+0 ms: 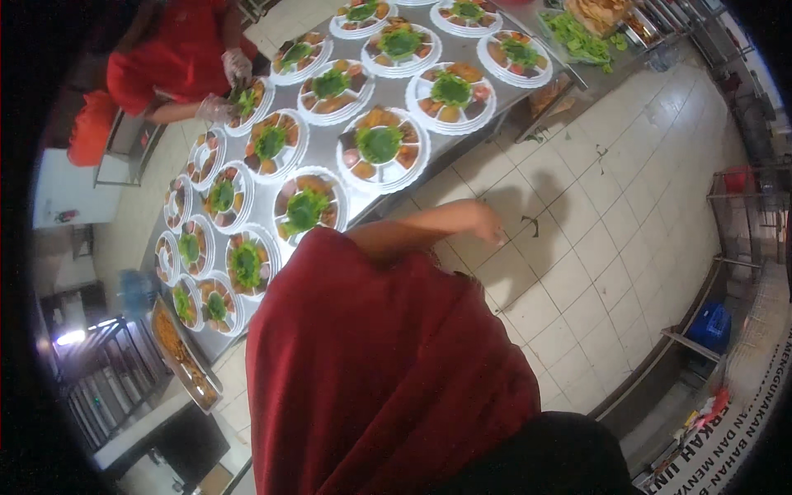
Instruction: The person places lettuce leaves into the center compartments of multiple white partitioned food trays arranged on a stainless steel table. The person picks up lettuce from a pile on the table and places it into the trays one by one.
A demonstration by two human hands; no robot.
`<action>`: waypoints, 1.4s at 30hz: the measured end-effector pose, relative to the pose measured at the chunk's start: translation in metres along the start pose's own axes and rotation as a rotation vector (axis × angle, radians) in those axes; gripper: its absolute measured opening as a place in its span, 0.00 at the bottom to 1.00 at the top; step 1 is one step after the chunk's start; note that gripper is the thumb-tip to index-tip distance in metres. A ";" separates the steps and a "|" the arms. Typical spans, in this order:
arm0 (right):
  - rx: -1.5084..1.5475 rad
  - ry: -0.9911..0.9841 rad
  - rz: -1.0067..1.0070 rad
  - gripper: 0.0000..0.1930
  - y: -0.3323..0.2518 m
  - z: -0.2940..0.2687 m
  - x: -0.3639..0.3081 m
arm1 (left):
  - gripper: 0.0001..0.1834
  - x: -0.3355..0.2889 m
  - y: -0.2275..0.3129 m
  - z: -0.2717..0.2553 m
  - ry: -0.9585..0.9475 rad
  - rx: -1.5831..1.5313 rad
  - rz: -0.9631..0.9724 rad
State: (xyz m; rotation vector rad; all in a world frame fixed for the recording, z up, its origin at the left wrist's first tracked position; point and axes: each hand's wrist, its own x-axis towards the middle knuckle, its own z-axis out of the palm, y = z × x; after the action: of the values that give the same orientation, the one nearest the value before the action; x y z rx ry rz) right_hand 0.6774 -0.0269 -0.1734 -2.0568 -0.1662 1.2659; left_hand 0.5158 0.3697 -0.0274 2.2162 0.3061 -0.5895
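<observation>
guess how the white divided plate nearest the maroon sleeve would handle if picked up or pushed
The plate sits broad and flat, so probably wouldn't roll or tip easily. Its lettuce looks loosely heaped and might slide if tilted.

Catering kitchen at work

A professional kitchen, judging by the long metal table (516, 107) crowded with matching white plates (388, 175) of portioned food, the tray (210, 398) of cooked food, the heaped greens (577, 37), tiled floor (594, 231) and a co-worker's gloved hands (238, 66)

Black capitals run in lines across a white sign (728, 431), apparently bent and cut by the lens.
</observation>
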 end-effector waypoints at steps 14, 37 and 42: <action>-0.114 0.008 -0.043 0.08 -0.088 -0.210 0.256 | 0.35 0.161 0.057 -0.126 0.131 -0.342 0.063; -0.550 -0.655 -0.862 0.11 -0.722 0.012 0.440 | 0.34 0.257 -0.058 -0.324 0.511 -0.383 -0.359; -0.687 -0.558 -1.254 0.17 -0.815 0.073 0.483 | 0.30 0.266 -0.066 -0.339 0.562 -0.752 -0.244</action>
State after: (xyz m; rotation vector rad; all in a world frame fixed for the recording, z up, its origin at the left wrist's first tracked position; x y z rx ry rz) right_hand 1.0634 0.8307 -0.0390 -1.4075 -1.9915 0.8973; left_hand 0.8248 0.6773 -0.0127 1.5665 0.9294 0.0625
